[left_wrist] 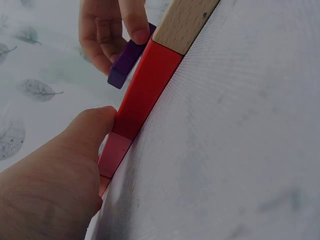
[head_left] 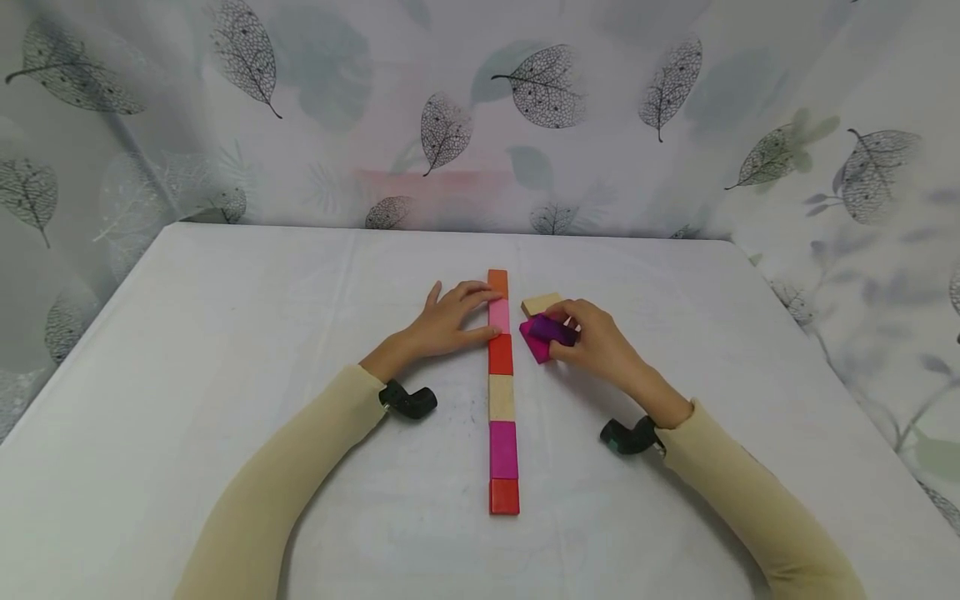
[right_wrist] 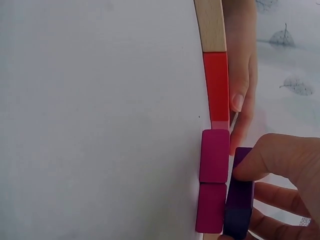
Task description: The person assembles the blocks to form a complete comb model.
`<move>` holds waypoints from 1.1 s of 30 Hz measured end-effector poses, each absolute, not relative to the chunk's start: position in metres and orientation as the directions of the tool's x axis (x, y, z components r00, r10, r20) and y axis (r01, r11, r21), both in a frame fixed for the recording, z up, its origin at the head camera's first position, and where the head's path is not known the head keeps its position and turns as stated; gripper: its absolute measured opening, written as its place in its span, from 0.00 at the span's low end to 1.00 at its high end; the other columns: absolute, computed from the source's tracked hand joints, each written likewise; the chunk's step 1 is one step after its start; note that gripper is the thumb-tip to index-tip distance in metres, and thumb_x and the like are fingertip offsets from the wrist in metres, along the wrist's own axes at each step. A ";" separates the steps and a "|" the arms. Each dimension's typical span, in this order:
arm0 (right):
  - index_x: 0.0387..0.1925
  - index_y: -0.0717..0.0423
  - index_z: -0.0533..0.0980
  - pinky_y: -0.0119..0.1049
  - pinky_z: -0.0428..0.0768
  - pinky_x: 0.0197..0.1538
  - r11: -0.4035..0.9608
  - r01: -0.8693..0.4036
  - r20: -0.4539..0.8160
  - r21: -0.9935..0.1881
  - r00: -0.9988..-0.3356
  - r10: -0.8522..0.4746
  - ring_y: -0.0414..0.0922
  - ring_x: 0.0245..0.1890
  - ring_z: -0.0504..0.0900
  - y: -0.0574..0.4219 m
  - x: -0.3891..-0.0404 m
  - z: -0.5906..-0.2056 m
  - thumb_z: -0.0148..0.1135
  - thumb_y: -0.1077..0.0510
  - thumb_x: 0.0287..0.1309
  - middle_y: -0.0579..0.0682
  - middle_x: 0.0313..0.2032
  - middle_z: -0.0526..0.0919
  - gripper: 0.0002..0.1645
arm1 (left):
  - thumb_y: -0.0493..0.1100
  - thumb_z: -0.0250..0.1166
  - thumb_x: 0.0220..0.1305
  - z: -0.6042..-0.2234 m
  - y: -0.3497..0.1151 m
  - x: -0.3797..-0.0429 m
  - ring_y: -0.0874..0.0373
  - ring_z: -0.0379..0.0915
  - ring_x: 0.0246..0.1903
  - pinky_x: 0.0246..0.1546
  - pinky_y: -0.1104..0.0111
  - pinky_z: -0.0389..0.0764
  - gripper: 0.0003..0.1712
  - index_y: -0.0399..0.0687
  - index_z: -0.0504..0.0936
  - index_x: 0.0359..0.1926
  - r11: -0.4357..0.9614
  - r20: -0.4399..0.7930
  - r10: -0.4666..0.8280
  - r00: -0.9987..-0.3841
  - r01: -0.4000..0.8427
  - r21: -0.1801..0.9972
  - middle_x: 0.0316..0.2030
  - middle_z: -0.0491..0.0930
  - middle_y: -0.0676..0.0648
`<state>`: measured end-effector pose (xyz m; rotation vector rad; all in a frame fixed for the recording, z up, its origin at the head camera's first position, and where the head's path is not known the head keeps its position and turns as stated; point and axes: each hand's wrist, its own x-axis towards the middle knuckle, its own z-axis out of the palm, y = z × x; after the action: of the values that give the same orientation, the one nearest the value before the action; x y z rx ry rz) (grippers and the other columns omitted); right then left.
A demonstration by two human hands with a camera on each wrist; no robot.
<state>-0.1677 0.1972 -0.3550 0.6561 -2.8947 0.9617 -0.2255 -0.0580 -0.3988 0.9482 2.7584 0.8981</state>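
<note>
A straight row of coloured blocks runs along the table: an orange block (head_left: pixel 498 282) at the far end, then a pink block (head_left: pixel 498 317), a red block (head_left: pixel 501 355), a plain wooden block (head_left: pixel 502 397), a magenta block (head_left: pixel 503 450) and an orange-red block (head_left: pixel 504 497) nearest me. My left hand (head_left: pixel 452 321) rests along the row's left side, its relaxed fingertips and thumb touching around the pink block. My right hand (head_left: pixel 596 342) pinches a purple block (head_left: pixel 551 330) between thumb and fingers. Close by it lie two magenta blocks (right_wrist: pixel 215 155), end to end in the right wrist view.
Another plain wooden block (head_left: pixel 541 305) lies just beyond the magenta ones, right of the row. Underneath everything is a white-covered table (head_left: pixel 225 333). A leaf-patterned curtain (head_left: pixel 450 100) hangs behind the table's far edge.
</note>
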 end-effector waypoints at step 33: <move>0.54 0.67 0.75 0.51 0.80 0.47 0.696 -0.391 0.120 -0.602 -0.906 -0.406 0.58 0.45 0.76 0.196 -0.196 -0.355 0.67 0.67 0.53 0.64 0.47 0.78 0.25 | 0.60 0.59 0.67 -0.396 -0.059 -0.225 0.55 0.52 0.71 0.70 0.43 0.29 0.35 0.58 0.64 0.72 0.633 0.094 0.594 -0.799 0.535 0.560 0.70 0.59 0.49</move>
<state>-0.1958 0.1955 -0.3546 0.6848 -2.9136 1.0269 -0.2250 -0.0593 -0.3965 0.9530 2.7479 0.8924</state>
